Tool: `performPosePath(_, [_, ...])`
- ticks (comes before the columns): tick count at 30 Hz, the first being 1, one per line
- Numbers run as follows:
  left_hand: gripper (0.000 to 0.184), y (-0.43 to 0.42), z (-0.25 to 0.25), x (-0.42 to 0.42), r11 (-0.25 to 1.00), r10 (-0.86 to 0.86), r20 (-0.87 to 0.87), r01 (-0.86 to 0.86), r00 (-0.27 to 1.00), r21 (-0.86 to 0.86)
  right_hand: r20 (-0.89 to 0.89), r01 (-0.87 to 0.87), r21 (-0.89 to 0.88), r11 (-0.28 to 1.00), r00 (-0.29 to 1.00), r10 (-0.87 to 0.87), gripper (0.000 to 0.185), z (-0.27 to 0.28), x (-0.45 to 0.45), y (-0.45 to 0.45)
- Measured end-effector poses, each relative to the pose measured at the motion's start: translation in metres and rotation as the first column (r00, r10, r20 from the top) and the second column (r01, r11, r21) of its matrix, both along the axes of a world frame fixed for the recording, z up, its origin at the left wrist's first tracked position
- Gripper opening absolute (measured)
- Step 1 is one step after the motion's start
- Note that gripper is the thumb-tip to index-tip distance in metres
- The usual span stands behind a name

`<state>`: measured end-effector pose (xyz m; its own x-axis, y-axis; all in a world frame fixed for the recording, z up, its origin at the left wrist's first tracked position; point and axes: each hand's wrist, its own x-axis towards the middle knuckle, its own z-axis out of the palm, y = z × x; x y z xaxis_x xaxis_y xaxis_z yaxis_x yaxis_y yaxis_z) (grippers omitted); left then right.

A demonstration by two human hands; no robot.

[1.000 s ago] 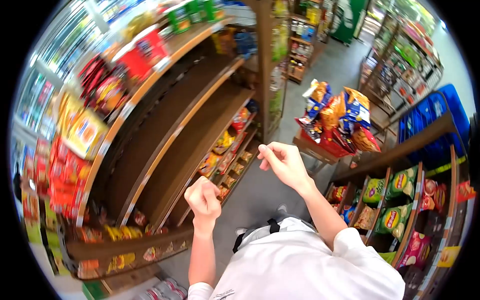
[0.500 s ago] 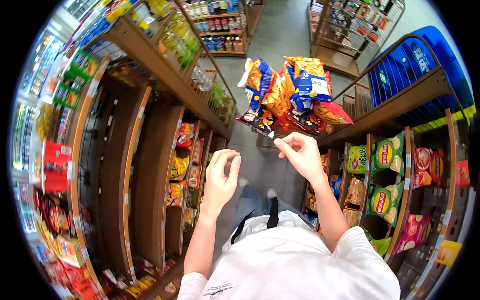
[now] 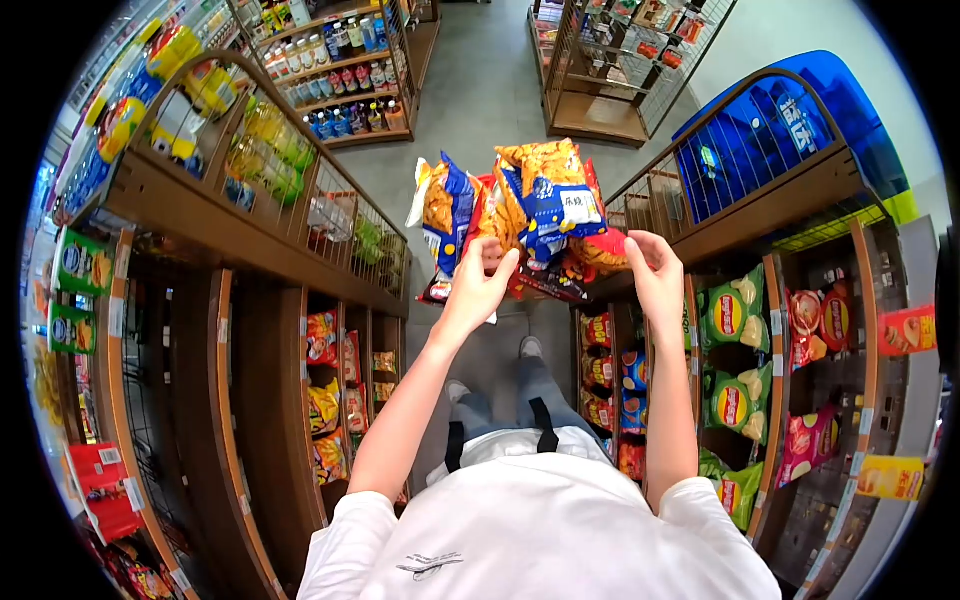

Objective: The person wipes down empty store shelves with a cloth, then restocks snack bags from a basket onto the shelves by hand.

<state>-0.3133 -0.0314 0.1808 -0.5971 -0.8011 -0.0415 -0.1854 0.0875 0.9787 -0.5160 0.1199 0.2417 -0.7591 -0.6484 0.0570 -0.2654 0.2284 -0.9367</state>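
Several snack bags stand bunched together at the end of the aisle. Among them are a blue-and-orange bag (image 3: 552, 195) at the right and another blue bag (image 3: 447, 205) at the left. Low in front lie a red bag (image 3: 603, 250) and a black bag (image 3: 548, 283). My left hand (image 3: 482, 284) is at the front of the bunch, fingers curled and thumb apart from them. To the right, my right hand (image 3: 655, 275) is beside the red bag's end, its fingers bent and apart. Whether either hand touches a bag is hard to tell.
A brown shelf (image 3: 235, 400) runs along my left, with chip bags (image 3: 325, 405) farther in. On the right shelf are green chip bags (image 3: 733, 405). Wire-sided racks flank the bunch; blue packs (image 3: 760, 150) fill the right one. Bottles (image 3: 345, 120) stand beyond.
Both hands have reached forward to the bags and spread wider apart. My right hand has opened from a near pinch. The view has shifted, and the bags appear lower and farther left.
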Motion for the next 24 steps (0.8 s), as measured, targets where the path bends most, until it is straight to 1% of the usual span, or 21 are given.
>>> performPosePath(2, [0.057,-0.014,-0.012,-0.028,0.999,0.032,0.057,-0.034,0.998,0.025,0.018,0.039,-0.049,0.998,0.999,-0.038,0.031,-0.007,-0.026,-0.024])
performPosePath(3, [0.062,-0.018,-0.007,-0.040,0.999,0.041,0.043,-0.042,0.998,0.032,0.076,0.017,-0.023,1.000,0.997,-0.015,0.038,-0.012,-0.041,-0.035])
performPosePath(4, [0.063,-0.023,-0.009,-0.054,0.997,0.048,0.055,-0.051,0.997,0.057,0.045,0.026,-0.020,0.999,0.999,-0.025,0.039,-0.024,-0.057,-0.049])
performPosePath(6, [0.065,-0.030,-0.016,-0.082,0.986,0.088,0.054,-0.094,0.995,0.134,0.041,0.013,0.036,0.999,0.999,-0.014,0.043,-0.057,-0.090,-0.077])
performPosePath(7, [0.068,-0.035,-0.030,-0.094,0.985,0.093,0.063,-0.101,0.994,0.139,0.216,-0.012,0.102,0.995,0.976,-0.010,0.050,-0.064,-0.098,-0.088])
performPosePath(8, [0.073,-0.040,-0.045,-0.105,0.974,0.115,0.069,-0.126,0.991,0.188,0.204,-0.044,0.168,0.985,0.979,0.009,0.058,-0.080,-0.108,-0.099])
performPosePath(10, [0.077,-0.044,-0.056,-0.120,0.967,0.146,0.095,-0.162,0.985,0.196,0.113,-0.112,0.310,0.944,0.990,0.081,0.065,-0.098,-0.121,-0.113])
performPosePath(11, [0.074,-0.042,-0.059,-0.125,0.956,0.188,0.074,-0.200,0.979,0.213,0.121,-0.135,0.317,0.939,0.987,0.101,0.066,-0.107,-0.123,-0.118])
performPosePath(12, [0.072,-0.039,-0.061,-0.129,0.953,0.209,0.053,-0.215,0.977,0.214,0.128,-0.168,0.304,0.938,0.983,0.135,0.061,-0.108,-0.122,-0.123])
performPosePath(14, [0.067,-0.038,-0.065,-0.131,0.950,0.228,0.128,-0.250,0.965,0.189,0.176,-0.222,0.309,0.925,0.969,0.174,0.057,-0.109,-0.121,-0.123])
performPosePath(15, [0.063,-0.035,-0.056,-0.132,0.950,0.241,0.134,-0.262,0.961,0.170,0.176,-0.225,0.329,0.917,0.969,0.175,0.053,-0.110,-0.118,-0.124])
performPosePath(16, [0.061,-0.033,-0.063,-0.135,0.941,0.272,0.126,-0.291,0.954,0.173,0.183,-0.251,0.328,0.911,0.963,0.199,0.053,-0.114,-0.118,-0.124])
performPosePath(18, [0.063,-0.032,-0.062,-0.139,0.948,0.259,0.107,-0.274,0.960,0.160,0.187,-0.236,0.277,0.932,0.964,0.189,0.053,-0.126,-0.118,-0.123])
performPosePath(19, [0.062,-0.027,-0.052,-0.141,0.948,0.283,0.107,-0.295,0.953,0.122,0.162,-0.245,0.252,0.936,0.965,0.208,0.053,-0.124,-0.118,-0.123])
performPosePath(20, [0.062,-0.027,-0.047,-0.141,0.947,0.287,0.095,-0.297,0.953,0.123,0.199,-0.264,0.223,0.938,0.955,0.221,0.052,-0.120,-0.118,-0.121])
performPosePath(21, [0.061,-0.023,-0.026,-0.139,0.948,0.287,0.099,-0.298,0.953,0.112,0.215,-0.259,0.132,0.957,0.950,0.227,0.049,-0.133,-0.120,-0.122])
performPosePath(22, [0.060,-0.022,-0.030,-0.139,0.947,0.309,0.050,-0.312,0.950,0.072,0.245,-0.265,0.069,0.962,0.939,0.241,0.046,-0.141,-0.123,-0.122])
performPosePath(23, [0.059,-0.019,-0.021,-0.136,0.945,0.324,0.044,-0.326,0.945,0.037,0.253,-0.278,0.050,0.959,0.933,0.257,0.047,-0.131,-0.121,-0.121])
performPosePath(24, [0.059,-0.018,-0.036,-0.136,0.913,0.406,0.062,-0.402,0.912,-0.065,0.287,-0.272,0.072,0.960,0.927,0.241,0.047,-0.108,-0.113,-0.120])
